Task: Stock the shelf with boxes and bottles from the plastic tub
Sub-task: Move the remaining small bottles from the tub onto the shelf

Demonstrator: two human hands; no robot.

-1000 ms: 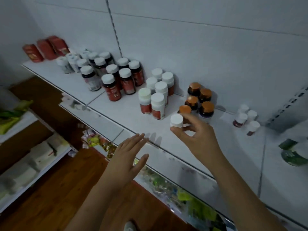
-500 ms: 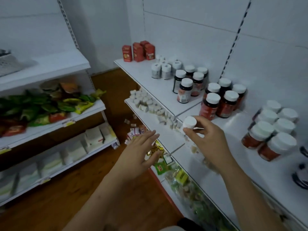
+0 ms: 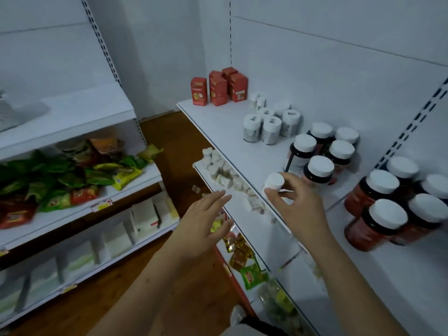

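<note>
My right hand (image 3: pixel 294 202) pinches a small white-capped bottle (image 3: pixel 274 181) just above the front edge of the white shelf (image 3: pixel 225 122). My left hand (image 3: pixel 206 221) hovers flat, fingers straight, holding nothing, left of the shelf edge. On the shelf stand red boxes (image 3: pixel 219 87) at the far end, wrapped white bottles (image 3: pixel 266 123), dark white-capped bottles (image 3: pixel 320 154) and larger red-labelled bottles (image 3: pixel 388 209) at the right. The plastic tub is not in view.
A lower shelf (image 3: pixel 244 214) holds small white packets (image 3: pixel 223 170) and yellow-green sachets (image 3: pixel 244 258). At the left, another shelving unit (image 3: pixel 72 110) carries green and red snack bags (image 3: pixel 63 175) and white packs (image 3: pixel 116 234). Brown floor (image 3: pixel 169 137) lies between the units.
The view swung left along the shelf, from the orange-capped jars to the red boxes. My right hand kept holding the small bottle; my left hand stayed flat beside it.
</note>
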